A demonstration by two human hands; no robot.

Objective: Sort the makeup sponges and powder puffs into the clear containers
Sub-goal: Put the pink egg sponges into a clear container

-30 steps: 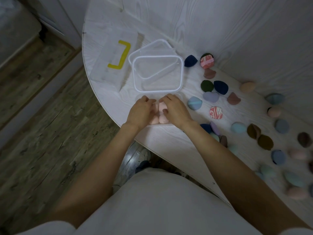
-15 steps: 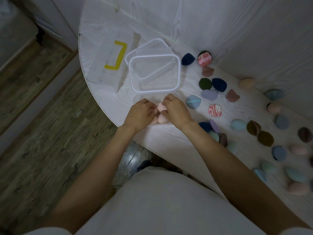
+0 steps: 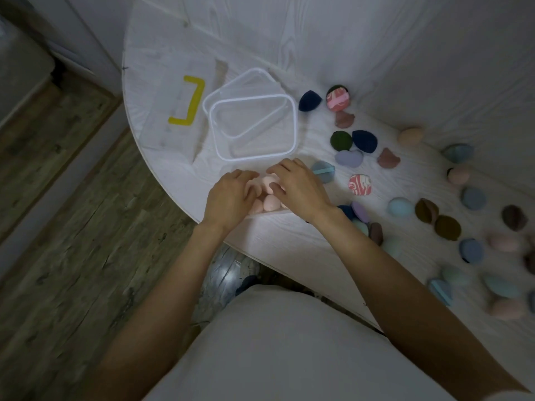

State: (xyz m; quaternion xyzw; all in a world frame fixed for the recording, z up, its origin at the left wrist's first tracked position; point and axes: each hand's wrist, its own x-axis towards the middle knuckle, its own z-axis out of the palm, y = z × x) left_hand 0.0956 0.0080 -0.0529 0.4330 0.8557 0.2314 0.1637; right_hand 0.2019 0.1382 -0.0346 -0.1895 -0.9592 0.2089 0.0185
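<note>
Both hands have barely shifted since a second ago; I see them huddled over the same cluster of pale pink egg-shaped makeup sponges (image 3: 269, 201) at the centre of the frame, near the table's curved front edge. My left hand (image 3: 231, 198) has its fingers curled down onto the sponges, and my right hand (image 3: 298, 189) curls round them from the other side, thumb pressed against one. A low clear container seems to sit beneath them, though I cannot tell its outline for certain.

Just above the hands lies a clear rectangular container with a white rim (image 3: 253, 127), stacked crookedly on a second one. To its left, in the upper left of the tabletop, rests a clear flat lid with a yellow handle (image 3: 189, 104).

Scattered over the right half of the white wood-grain table (image 3: 289, 247) are loose sponges and puffs: a navy teardrop puff (image 3: 309, 100), a pink marbled round puff (image 3: 338, 99), a dark green round puff (image 3: 341, 140), a lilac puff (image 3: 348, 158) and a light blue puff (image 3: 323, 170) just beside my right hand.
</note>
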